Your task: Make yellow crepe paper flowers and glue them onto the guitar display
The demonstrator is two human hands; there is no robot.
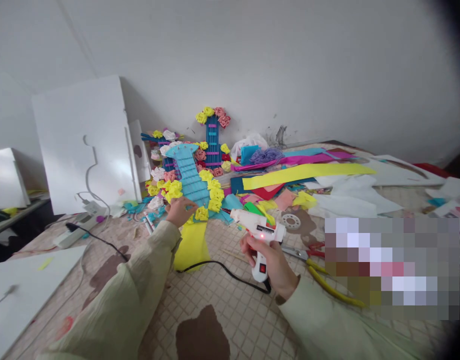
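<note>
My right hand [275, 262] grips a white hot glue gun [258, 231] by its handle, nozzle pointing left, a red light lit on its side and a black cord trailing behind. My left hand [180, 210] is closed, its fingers pressing on a yellow paper flower at the lower edge of a light blue guitar-shaped craft [190, 177] lined with yellow, pink and white paper flowers. A yellow felt sheet [192, 245] lies under the craft's base, between my two arms.
A second, darker blue guitar shape [212, 137] with flowers leans on the wall. Coloured felt strips [301, 172] and paper scraps cover the back right. Yellow-handled pliers [327, 285] and scissors lie right of the gun. A white foam board [83, 145] with a cutout and a power strip [78, 227] stand left.
</note>
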